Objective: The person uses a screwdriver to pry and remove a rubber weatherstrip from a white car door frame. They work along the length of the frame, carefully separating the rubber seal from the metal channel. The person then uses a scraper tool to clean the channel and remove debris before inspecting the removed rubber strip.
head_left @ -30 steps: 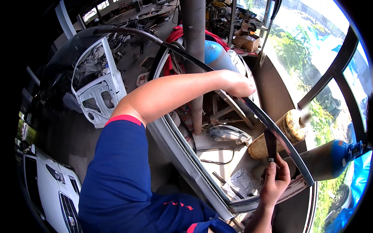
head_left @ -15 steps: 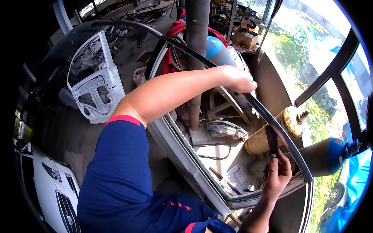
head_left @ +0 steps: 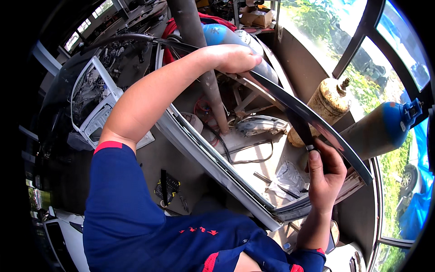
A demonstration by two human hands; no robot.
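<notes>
I hold a car door's window frame [head_left: 204, 154] in front of me. My left hand [head_left: 231, 59] is closed over the top of the frame, where a dark curved trim strip [head_left: 312, 120] runs down to the right. Lower on that strip, my right hand [head_left: 324, 177] grips a narrow black tool [head_left: 302, 131] whose blade lies up along the strip's inner side. My blue sleeve and left forearm cross the middle of the picture.
A rusty yellow gas cylinder [head_left: 324, 106] and a blue-topped cylinder [head_left: 385, 129] stand at the right by the window. A steel post [head_left: 199, 54] rises behind the frame. A white car door [head_left: 95, 109] lies at the left, a tool set [head_left: 167, 188] on the floor, a headlight [head_left: 256, 124] beyond.
My left hand has stayed on the top of the frame. My right hand with the black tool has shifted slightly up along the trim strip, and my view has turned a little.
</notes>
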